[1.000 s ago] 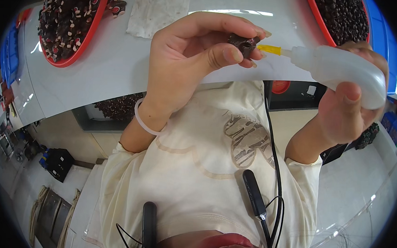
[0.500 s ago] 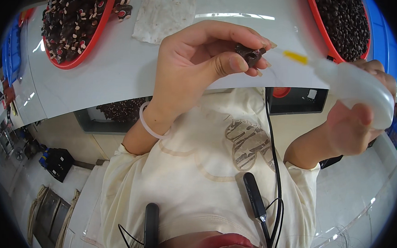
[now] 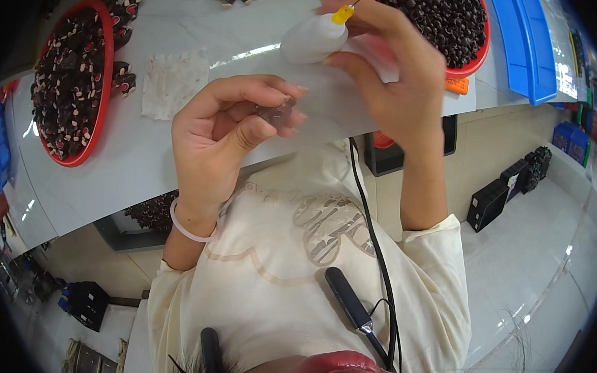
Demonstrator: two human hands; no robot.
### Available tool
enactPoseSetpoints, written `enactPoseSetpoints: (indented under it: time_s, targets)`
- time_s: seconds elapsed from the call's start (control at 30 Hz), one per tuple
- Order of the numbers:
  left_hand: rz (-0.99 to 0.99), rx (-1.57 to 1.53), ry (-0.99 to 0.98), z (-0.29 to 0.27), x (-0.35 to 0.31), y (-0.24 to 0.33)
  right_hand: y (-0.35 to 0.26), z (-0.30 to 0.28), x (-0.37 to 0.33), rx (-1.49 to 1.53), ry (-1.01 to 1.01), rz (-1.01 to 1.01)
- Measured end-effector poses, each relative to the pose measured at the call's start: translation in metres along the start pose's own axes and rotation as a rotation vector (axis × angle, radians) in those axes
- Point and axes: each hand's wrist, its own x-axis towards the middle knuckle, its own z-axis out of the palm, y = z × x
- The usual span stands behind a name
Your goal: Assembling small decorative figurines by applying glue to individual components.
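Note:
My left hand (image 3: 210,124) is closed over the front of the table, pinching a small dark brown piece (image 3: 275,112) between thumb and fingers; the piece is partly hidden and blurred. Farther back, my right hand (image 3: 408,84) has its thumb and fingers around a white squeeze bottle (image 3: 309,40). The bottle's yellow nozzle (image 3: 342,14) with a thin tip points up and to the right, away from the dark piece. Whether the bottle touches the tabletop I cannot tell.
A red basket (image 3: 106,82) of dark pieces with pink and red parts stands left, with similar pieces beside and behind it. A white cloth (image 3: 175,85) lies nearby. Back right are a red basket (image 3: 482,51) of small dark pieces, an orange object (image 3: 456,85) and a blue tray (image 3: 522,46).
My right hand has swung left and back over the table with the squeeze bottle, whose nozzle has turned away from the dark piece. My left hand still holds the piece. The view has shifted.

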Motion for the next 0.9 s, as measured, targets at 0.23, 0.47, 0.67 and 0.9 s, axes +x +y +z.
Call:
enactPoseSetpoints:
  time_s: [0.23, 0.47, 0.67, 0.9]
  targets:
    - [0.036, -0.114, -0.078, -0.002, 0.003, -0.004, -0.014, -0.055, 0.05, -0.458, -0.092, 0.107]
    - [0.021, -0.112, -0.095, -0.003, 0.003, -0.003, 0.002, -0.059, 0.046, -0.611, -0.149, 0.077]
    - [-0.006, -0.096, -0.095, -0.004, 0.001, 0.0, 0.02, -0.076, 0.023, -0.305, 0.009, -0.122]
    - [-0.053, -0.093, -0.11, -0.004, 0.0, 0.0, -0.037, -0.024, -0.01, 0.249, -0.114, -0.214]
